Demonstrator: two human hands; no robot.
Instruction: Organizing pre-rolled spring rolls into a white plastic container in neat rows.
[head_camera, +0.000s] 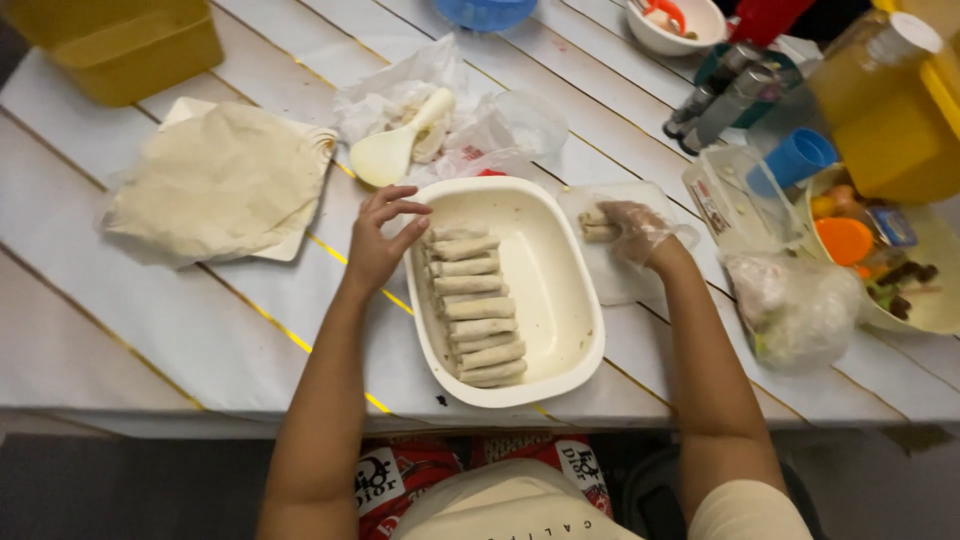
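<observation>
Eight or so rolled wraps (478, 310) lie in a row along the left side of a cream tub (560, 300) on the white table (120, 330). The left hand (380, 240) (bare, fingers loosely spread) touches the tub's near-left rim beside the top roll. The right hand (635, 232), in a clear glove, grips another roll (594, 224) just right of the tub.

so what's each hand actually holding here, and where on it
The right hand, in a clear glove, closes its grip over one end of a rolled wrap beside the white dish. The left hand holds nothing; its fingertips rest at the dish's rim.
</observation>
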